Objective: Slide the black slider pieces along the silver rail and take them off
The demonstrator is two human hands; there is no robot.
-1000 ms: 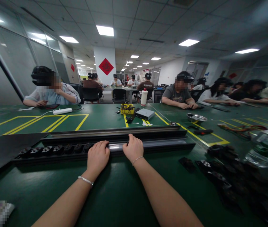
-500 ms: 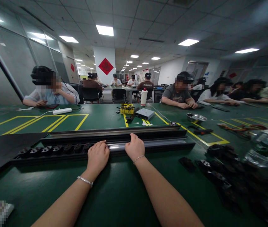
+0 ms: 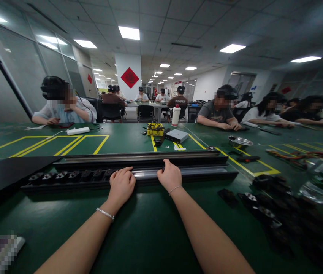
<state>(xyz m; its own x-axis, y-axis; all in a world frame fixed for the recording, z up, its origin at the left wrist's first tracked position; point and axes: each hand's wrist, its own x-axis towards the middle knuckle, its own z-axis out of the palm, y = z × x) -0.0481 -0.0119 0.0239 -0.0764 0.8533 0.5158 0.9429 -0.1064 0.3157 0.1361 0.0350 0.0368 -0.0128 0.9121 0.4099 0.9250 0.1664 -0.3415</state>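
A long black rail [image 3: 201, 174] lies across the green table [image 3: 138, 236] in front of me, with a shiny metal channel in its middle. Several black socket modules [image 3: 64, 176] sit in a row in its left half. My left hand [image 3: 121, 185] rests on the rail just right of that row, fingers curled over its near edge. My right hand [image 3: 170, 177] grips the rail a little further right, thumb hooked over the top. A second black rail [image 3: 138, 157] lies parallel just behind.
Loose black socket modules [image 3: 264, 213] are heaped at the right. A black sheet [image 3: 7, 175] lies at the left. Behind stand a yellow device [image 3: 154, 129], a grey box [image 3: 176, 136], a metal bowl [image 3: 240, 142] and a white power strip [image 3: 78, 131]. Other people sit at the far side.
The camera has tipped and shifted slightly, so the scene sits a little higher and to the right. Both hands stay on the rail in the same grip.
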